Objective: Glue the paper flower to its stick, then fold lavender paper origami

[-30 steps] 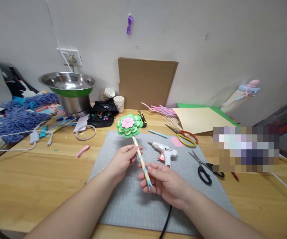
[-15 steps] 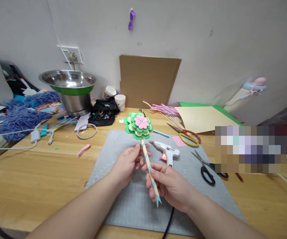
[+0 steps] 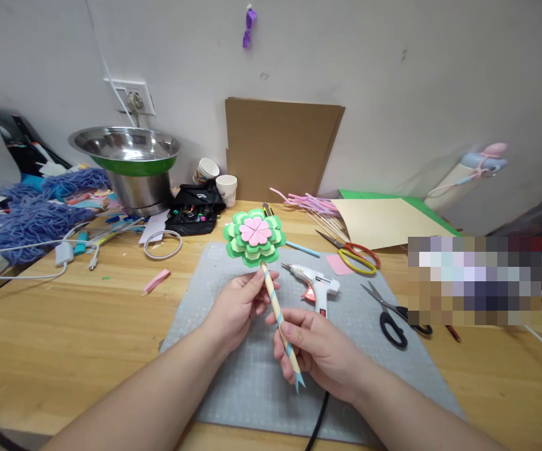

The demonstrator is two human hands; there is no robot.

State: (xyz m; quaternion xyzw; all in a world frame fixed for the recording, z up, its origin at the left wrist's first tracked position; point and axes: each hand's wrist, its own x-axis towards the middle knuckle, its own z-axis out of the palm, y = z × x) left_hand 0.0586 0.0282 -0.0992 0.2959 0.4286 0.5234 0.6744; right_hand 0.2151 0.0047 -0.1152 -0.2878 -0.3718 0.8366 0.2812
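Observation:
A paper flower (image 3: 254, 236) with green layered petals and a pink centre tops a wooden stick (image 3: 280, 322) wound with blue strip. My left hand (image 3: 237, 307) pinches the stick just under the flower. My right hand (image 3: 315, 351) grips the stick lower down, and its blue-tipped end pokes out below my fingers. Both hands hold it above the grey cutting mat (image 3: 233, 382).
A white glue gun (image 3: 315, 287) lies on the mat right of the flower, black scissors (image 3: 390, 316) and red-yellow scissors (image 3: 353, 254) beyond. A steel bowl (image 3: 127, 156), cups (image 3: 226, 188), cardboard (image 3: 280, 147), pink strips and paper sheets (image 3: 378, 222) sit at the back; cables at left.
The flower swung right, then tilted back a little left and now faces me more squarely. My right hand slid up the stick, so more of the blue tip shows.

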